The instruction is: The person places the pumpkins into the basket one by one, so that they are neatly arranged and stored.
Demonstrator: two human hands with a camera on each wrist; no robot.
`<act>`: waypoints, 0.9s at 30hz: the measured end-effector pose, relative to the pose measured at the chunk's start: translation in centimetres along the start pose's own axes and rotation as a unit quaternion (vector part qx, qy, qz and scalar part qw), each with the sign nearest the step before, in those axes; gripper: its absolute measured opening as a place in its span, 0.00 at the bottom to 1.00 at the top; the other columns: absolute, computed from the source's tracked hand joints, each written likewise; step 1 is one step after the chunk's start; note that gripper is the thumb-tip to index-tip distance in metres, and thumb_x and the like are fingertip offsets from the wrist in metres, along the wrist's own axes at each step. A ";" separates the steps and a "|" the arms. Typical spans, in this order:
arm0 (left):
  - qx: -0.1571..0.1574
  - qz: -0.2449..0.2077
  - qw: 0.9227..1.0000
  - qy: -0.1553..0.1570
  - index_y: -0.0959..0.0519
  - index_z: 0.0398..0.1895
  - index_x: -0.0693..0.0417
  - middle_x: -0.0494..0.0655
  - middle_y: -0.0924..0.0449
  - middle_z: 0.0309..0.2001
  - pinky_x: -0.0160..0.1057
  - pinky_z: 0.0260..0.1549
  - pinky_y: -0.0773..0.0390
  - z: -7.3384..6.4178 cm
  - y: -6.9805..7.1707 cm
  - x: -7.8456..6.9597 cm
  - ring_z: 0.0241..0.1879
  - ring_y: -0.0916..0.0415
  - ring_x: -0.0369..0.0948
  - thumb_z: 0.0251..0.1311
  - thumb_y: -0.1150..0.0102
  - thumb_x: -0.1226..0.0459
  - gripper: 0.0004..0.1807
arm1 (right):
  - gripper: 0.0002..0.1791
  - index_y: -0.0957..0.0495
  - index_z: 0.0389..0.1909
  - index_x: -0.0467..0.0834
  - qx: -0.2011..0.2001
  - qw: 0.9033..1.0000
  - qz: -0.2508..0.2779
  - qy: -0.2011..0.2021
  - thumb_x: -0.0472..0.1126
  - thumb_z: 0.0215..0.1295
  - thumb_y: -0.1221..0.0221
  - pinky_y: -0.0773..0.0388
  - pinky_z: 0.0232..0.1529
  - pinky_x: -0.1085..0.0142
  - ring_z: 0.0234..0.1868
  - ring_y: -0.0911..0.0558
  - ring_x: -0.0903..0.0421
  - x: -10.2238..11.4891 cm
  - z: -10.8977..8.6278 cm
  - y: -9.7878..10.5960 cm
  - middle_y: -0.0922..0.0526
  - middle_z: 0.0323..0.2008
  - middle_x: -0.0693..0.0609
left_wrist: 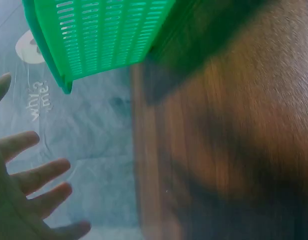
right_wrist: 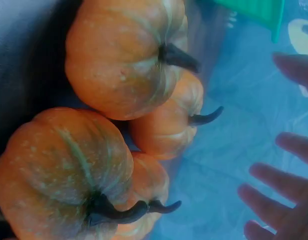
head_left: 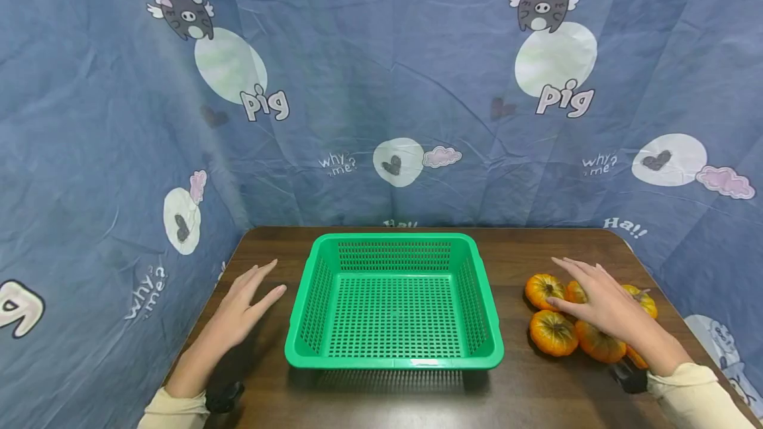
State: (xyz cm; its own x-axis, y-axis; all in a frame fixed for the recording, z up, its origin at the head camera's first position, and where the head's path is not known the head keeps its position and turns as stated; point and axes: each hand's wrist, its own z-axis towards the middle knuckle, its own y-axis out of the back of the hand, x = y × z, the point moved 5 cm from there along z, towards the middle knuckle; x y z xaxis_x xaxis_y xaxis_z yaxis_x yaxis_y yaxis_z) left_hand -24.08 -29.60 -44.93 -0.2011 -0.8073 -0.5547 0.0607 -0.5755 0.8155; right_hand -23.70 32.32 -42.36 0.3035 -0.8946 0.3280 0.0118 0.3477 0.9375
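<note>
A green plastic basket (head_left: 393, 363) with slotted walls stands upright in the middle of the wooden table, nothing inside it. To its left my left hand (head_left: 244, 303) hovers with fingers spread, holding nothing; in the left wrist view the basket's side (left_wrist: 109, 40) shows beyond the fingers. On the right, my right hand (head_left: 608, 300) is held over a group of small orange pumpkins (head_left: 553, 333), its fingers extended and nothing in them. The right wrist view shows several pumpkins (right_wrist: 119, 60) with dark curved stems; the hand partly hides the group in the head view.
The brown wooden table (head_left: 387, 409) ends at a blue cloth backdrop (head_left: 393, 85) printed with pigs and words. The cloth also runs along the left and right sides. A dark strap (head_left: 223, 397) sits at the left wrist.
</note>
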 end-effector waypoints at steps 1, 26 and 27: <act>-0.003 -0.016 1.000 0.004 0.39 0.80 0.52 0.66 0.37 0.76 0.78 0.66 0.42 0.1 -0.1 0.1 0.77 0.46 0.68 0.76 0.48 0.45 0.37 | 0.46 0.35 0.75 0.38 0.009 1.000 0.003 -0.005 0.60 0.65 0.32 0.38 0.67 0.27 0.68 0.32 0.25 -0.2 0.3 -0.1 0.32 0.70 0.27; 0.042 -0.420 0.896 0.134 0.30 0.72 0.61 0.38 0.18 0.46 0.36 0.34 0.13 2.2 -5.4 0.2 0.39 0.17 0.33 0.71 0.35 0.59 0.31 | 0.42 0.22 0.60 0.30 0.048 0.999 0.024 -0.004 0.50 0.50 0.20 0.17 0.47 0.40 0.50 0.16 0.34 -3.1 3.2 -3.2 0.17 0.55 0.30; 0.040 -0.426 0.893 0.138 0.30 0.72 0.61 0.38 0.19 0.45 0.36 0.33 0.13 2.2 -5.5 0.4 0.38 0.17 0.33 0.70 0.35 0.60 0.31 | 0.41 0.22 0.60 0.29 0.050 0.998 0.026 -0.005 0.50 0.50 0.20 0.17 0.48 0.40 0.50 0.16 0.34 -3.1 3.3 -3.3 0.17 0.54 0.30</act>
State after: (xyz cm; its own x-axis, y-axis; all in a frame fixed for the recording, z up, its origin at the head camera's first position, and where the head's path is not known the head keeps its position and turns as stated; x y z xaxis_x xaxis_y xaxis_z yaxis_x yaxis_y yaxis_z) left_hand -26.62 -26.41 -49.29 0.1087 -0.0883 -0.9901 -0.0716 -0.9942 0.0808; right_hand -27.85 33.00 -46.11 0.2926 -0.8788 0.3769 -0.0994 0.3641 0.9260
